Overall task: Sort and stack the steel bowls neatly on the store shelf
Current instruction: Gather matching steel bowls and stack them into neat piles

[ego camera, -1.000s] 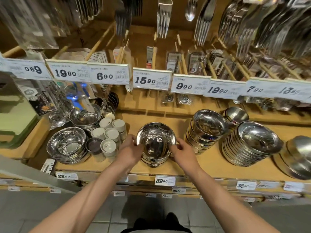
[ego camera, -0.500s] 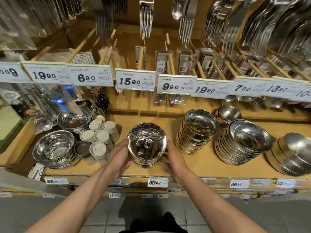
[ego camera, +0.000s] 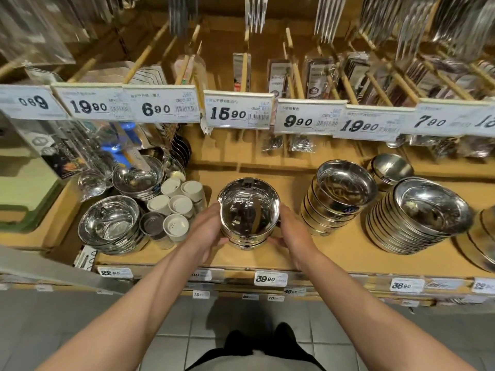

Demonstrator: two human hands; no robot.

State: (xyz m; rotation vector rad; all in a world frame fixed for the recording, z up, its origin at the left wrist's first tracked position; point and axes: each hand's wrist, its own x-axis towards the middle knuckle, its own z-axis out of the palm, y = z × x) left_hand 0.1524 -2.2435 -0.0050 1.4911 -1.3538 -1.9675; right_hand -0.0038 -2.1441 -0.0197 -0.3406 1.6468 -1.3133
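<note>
Steel bowls (ego camera: 249, 212) in a small stack sit on your shelf (ego camera: 267, 259); your left hand (ego camera: 207, 231) grips at 9 o'clock, your right hand (ego camera: 293, 232) at 3 o'clock.

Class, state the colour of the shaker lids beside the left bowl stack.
Pale grey-white shaker lids, clearest in the head view.

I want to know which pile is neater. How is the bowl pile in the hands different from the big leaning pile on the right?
The held bowl stack stands upright; the wide bowl stack leans over. The held bowl stack has few, narrower bowls; the wide bowl stack has many. Both are shiny steel on the shelf.
</note>
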